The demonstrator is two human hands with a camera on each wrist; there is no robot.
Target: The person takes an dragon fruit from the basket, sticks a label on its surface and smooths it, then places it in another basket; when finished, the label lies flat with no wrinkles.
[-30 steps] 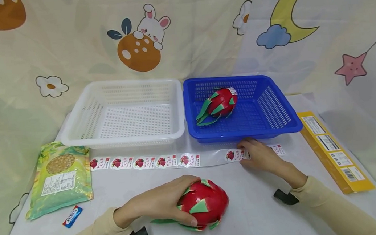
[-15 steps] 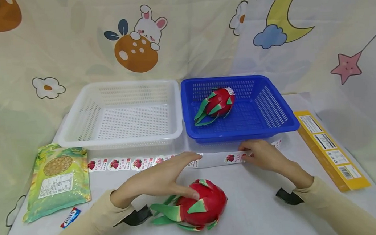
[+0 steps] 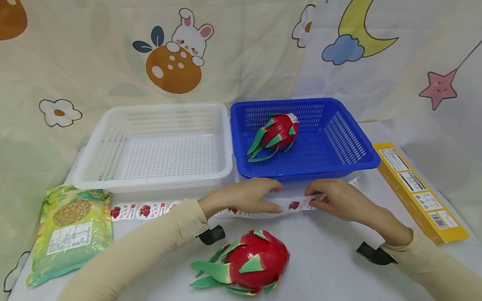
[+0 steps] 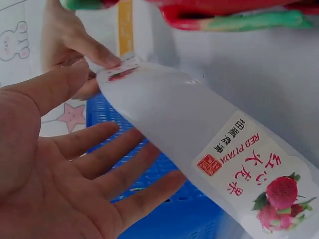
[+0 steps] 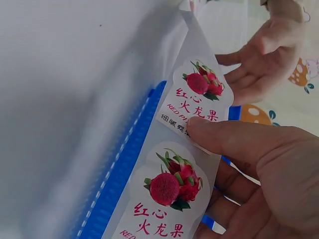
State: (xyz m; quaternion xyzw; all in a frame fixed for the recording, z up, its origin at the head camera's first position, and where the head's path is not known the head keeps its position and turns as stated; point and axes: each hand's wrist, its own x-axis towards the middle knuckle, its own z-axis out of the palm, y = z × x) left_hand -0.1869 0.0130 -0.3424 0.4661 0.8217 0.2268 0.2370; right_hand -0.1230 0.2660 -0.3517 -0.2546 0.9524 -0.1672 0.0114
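Observation:
My right hand [image 3: 345, 201] pinches a strip of dragon fruit stickers [image 3: 287, 206] between thumb and fingers, in front of the blue basket. In the right wrist view the thumb presses on the lower edge of one sticker [image 5: 202, 82]. My left hand [image 3: 246, 196] hovers over the strip, just left of the right hand. Its fingers spread apart in the left wrist view, with the strip's bare backing [image 4: 164, 102] passing beside them. A red dragon fruit [image 3: 257, 261] with green scales lies on the table nearer to me, touched by neither hand.
A second dragon fruit [image 3: 279, 133] with a white label lies in the blue basket [image 3: 309, 169]. Left of it stands a white basket [image 3: 151, 180]. A green-yellow bag [image 3: 68, 228] lies at the left, a long yellow box [image 3: 420, 191] at the right.
My left hand has let go of the near dragon fruit and moved right and forward to the sticker strip. My right hand keeps to the strip, now raising part of it.

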